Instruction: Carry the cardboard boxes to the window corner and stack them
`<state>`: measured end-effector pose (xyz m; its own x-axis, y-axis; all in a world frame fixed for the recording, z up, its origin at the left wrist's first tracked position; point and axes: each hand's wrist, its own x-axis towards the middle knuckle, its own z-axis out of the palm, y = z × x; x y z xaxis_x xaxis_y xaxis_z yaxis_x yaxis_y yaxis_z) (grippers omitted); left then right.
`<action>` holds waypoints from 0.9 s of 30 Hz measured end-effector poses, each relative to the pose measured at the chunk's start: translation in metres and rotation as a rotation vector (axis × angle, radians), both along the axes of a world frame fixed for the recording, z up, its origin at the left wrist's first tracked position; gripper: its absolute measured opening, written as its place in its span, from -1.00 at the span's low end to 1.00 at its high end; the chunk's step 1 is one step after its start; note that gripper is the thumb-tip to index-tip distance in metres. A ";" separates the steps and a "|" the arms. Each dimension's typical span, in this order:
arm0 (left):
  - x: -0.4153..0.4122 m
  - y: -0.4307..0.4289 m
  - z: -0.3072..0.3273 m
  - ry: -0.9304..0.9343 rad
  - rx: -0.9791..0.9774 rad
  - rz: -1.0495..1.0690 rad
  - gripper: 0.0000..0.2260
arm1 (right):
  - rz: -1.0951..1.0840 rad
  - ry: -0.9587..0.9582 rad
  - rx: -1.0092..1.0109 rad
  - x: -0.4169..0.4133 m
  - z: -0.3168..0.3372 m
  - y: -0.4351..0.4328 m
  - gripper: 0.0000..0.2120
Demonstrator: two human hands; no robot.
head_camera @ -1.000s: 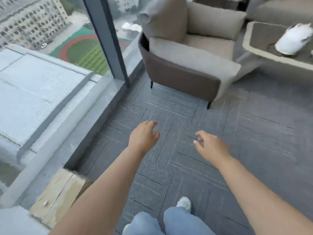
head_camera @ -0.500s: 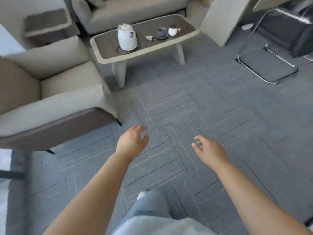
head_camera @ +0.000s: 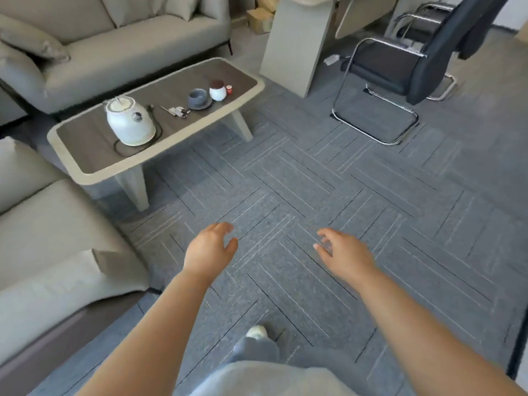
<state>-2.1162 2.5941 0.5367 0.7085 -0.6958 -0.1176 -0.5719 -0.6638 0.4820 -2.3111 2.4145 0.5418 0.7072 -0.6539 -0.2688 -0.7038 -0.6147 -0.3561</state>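
Note:
My left hand (head_camera: 210, 251) and my right hand (head_camera: 344, 254) are both held out in front of me over the grey carpet, fingers apart and holding nothing. Brown cardboard boxes (head_camera: 261, 17) show at the far top of the view, on the floor between the sofa and a beige desk panel, partly hidden by that panel. The window corner is out of view.
A low coffee table (head_camera: 73, 160) with a white kettle (head_camera: 130, 121) and cups stands ahead left. A beige armchair (head_camera: 43, 238) is close on my left, a sofa (head_camera: 128, 44) behind the table. A black cantilever chair (head_camera: 400, 72) stands ahead right beside the desk panel (head_camera: 294, 44).
The view has swung away from the window and the box by it, across the armchair, towards the coffee table, sofa and desk. Both hands stay out in front, holding nothing.

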 end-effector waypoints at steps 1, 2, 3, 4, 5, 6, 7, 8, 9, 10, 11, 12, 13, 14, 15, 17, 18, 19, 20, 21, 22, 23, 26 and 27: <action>0.006 -0.021 0.002 0.003 -0.007 -0.042 -0.71 | -0.038 -0.008 0.002 -0.002 0.000 -0.009 -0.66; 0.011 -0.042 0.003 0.007 -0.019 -0.086 -0.71 | -0.084 -0.024 0.005 -0.005 0.001 -0.018 -0.66; 0.014 -0.065 0.004 0.011 -0.033 -0.134 -0.71 | -0.136 -0.039 0.005 -0.009 0.001 -0.027 -0.66; 0.016 -0.087 0.005 0.016 -0.050 -0.184 -0.71 | -0.186 -0.055 0.001 -0.013 0.001 -0.037 -0.67; 0.018 -0.110 0.005 0.026 -0.064 -0.231 -0.71 | -0.233 -0.066 0.001 -0.016 0.000 -0.047 -0.67; 0.018 -0.133 0.006 0.034 -0.070 -0.276 -0.71 | -0.276 -0.075 0.005 -0.020 -0.001 -0.059 -0.68; 0.019 -0.156 0.006 0.039 -0.068 -0.315 -0.71 | -0.317 -0.075 0.010 -0.023 -0.002 -0.071 -0.68; 0.019 -0.179 0.007 0.042 -0.063 -0.348 -0.71 | -0.355 -0.070 0.015 -0.025 -0.004 -0.084 -0.68; 0.020 -0.202 0.007 0.043 -0.063 -0.377 -0.70 | -0.392 -0.063 0.024 -0.027 -0.007 -0.099 -0.68; 0.021 -0.224 0.007 0.046 -0.068 -0.400 -0.70 | -0.424 -0.062 0.036 -0.027 -0.011 -0.115 -0.68; 0.023 -0.245 0.006 0.054 -0.073 -0.415 -0.70 | -0.448 -0.059 0.046 -0.026 -0.014 -0.132 -0.68; 0.027 -0.265 0.006 0.063 -0.081 -0.425 -0.69 | -0.456 -0.053 0.048 -0.023 -0.017 -0.150 -0.68; 0.031 -0.284 0.004 0.073 -0.080 -0.432 -0.70 | -0.451 -0.041 0.050 -0.018 -0.018 -0.169 -0.69; 0.037 -0.303 0.003 0.075 -0.072 -0.432 -0.70 | -0.436 -0.033 0.052 -0.011 -0.020 -0.190 -0.69; 0.045 -0.320 0.002 0.074 -0.055 -0.428 -0.70 | -0.412 -0.028 0.053 -0.003 -0.020 -0.212 -0.68; 0.061 -0.349 0.003 0.065 -0.031 -0.416 -0.70 | -0.355 -0.037 0.037 0.019 -0.016 -0.254 -0.67; 0.071 -0.365 0.004 0.059 -0.022 -0.401 -0.70 | -0.328 -0.051 0.034 0.032 -0.014 -0.278 -0.67; 0.080 -0.377 0.005 0.053 -0.011 -0.375 -0.70 | -0.299 -0.065 0.038 0.047 -0.012 -0.300 -0.67; 0.091 -0.388 0.006 0.046 0.001 -0.342 -0.70 | -0.261 -0.075 0.043 0.063 -0.010 -0.321 -0.67; 0.102 -0.398 0.005 0.039 0.010 -0.307 -0.71 | -0.218 -0.080 0.044 0.080 -0.008 -0.342 -0.67; 0.115 -0.407 0.005 0.034 0.015 -0.271 -0.71 | -0.181 -0.085 0.042 0.098 -0.005 -0.362 -0.67; 0.127 -0.415 0.004 0.039 0.024 -0.234 -0.71 | -0.159 -0.093 0.040 0.116 -0.003 -0.380 -0.68; 0.169 -0.436 0.001 0.053 0.046 -0.135 -0.73 | -0.128 -0.123 0.049 0.169 0.002 -0.430 -0.69; 0.184 -0.444 0.000 0.050 0.047 -0.104 -0.73 | -0.117 -0.127 0.051 0.189 0.003 -0.446 -0.69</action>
<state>-1.9322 2.1496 0.5368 0.6254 -0.7579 -0.1853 -0.6148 -0.6249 0.4812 -2.1222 1.9685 0.5448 0.6572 -0.7218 -0.2171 -0.7170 -0.5099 -0.4752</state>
